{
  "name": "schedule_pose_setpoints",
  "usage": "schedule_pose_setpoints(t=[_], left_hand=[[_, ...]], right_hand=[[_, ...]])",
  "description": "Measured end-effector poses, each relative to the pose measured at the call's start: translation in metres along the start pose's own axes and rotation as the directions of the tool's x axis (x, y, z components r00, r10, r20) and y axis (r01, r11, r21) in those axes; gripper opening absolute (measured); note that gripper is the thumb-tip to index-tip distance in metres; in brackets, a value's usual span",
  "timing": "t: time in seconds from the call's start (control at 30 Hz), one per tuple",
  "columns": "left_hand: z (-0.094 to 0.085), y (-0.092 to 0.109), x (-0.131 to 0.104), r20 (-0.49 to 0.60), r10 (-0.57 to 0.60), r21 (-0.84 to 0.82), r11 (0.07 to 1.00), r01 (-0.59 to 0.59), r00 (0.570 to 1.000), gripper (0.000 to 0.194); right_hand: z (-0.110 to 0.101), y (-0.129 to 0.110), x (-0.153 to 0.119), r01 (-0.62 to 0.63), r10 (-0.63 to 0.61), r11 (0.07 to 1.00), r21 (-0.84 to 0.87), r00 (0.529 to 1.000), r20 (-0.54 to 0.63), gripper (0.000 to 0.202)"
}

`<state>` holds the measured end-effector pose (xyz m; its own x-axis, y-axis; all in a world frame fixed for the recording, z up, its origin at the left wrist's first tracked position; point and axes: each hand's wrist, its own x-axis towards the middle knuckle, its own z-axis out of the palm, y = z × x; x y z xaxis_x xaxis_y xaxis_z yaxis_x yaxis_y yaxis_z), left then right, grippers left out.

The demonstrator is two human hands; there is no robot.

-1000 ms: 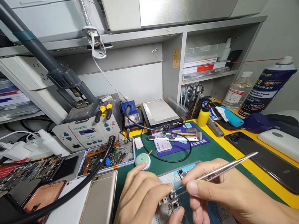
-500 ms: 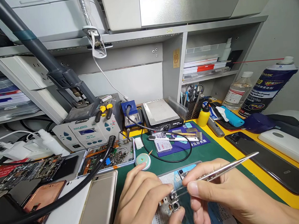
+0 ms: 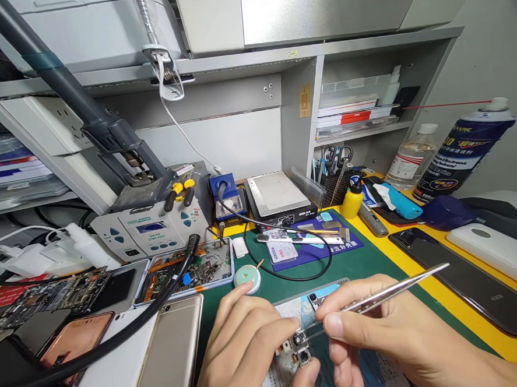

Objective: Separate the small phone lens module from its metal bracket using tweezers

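Note:
My left hand (image 3: 246,352) pinches a small phone camera module (image 3: 299,344) between thumb and fingertips. Two square lens housings show on the module, one above the other. In my right hand (image 3: 371,321) is a pair of silver metal tweezers (image 3: 391,293), gripped between thumb and forefinger, with one end rising to the upper right. Their working end reaches to the right side of the upper lens; whether it touches is hard to tell. Behind my right fingertips, a small dark part with a lens (image 3: 313,299) lies on a blue-and-white printed sheet (image 3: 287,308), partly covered.
A round green-topped tin (image 3: 247,277) sits just beyond my left fingers. To the left are a tray of circuit boards (image 3: 220,277), a thick black hose (image 3: 131,335) and a gold phone back (image 3: 169,345). A black phone (image 3: 469,280) lies at right, near a spray can (image 3: 461,152).
The tweezers' raised end has shifted very slightly to the right. Both hands keep their places and the module stays in my left fingers.

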<state>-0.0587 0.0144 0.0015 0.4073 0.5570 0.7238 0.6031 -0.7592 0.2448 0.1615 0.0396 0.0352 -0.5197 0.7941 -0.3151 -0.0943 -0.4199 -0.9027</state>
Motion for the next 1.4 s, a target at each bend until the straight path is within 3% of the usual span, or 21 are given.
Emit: schedule_pose_setpoints(t=[0.77, 1.4], left_hand=[[-0.0002, -0.0015, -0.0022, 0.034, 0.005, -0.017, 1.0, -0.004, 0.999, 0.034], [0.0011, -0.0022, -0.0027, 0.012, 0.01, -0.022, 1.0, -0.01, 1.0, 0.035]], right_hand=[[-0.0004, -0.0025, -0.003, -0.033, 0.033, 0.999, -0.009, 0.999, 0.037, 0.036], [-0.0006, 0.0016, -0.0003, 0.037, -0.038, 0.998, 0.046, 0.999, 0.011, 0.03]])
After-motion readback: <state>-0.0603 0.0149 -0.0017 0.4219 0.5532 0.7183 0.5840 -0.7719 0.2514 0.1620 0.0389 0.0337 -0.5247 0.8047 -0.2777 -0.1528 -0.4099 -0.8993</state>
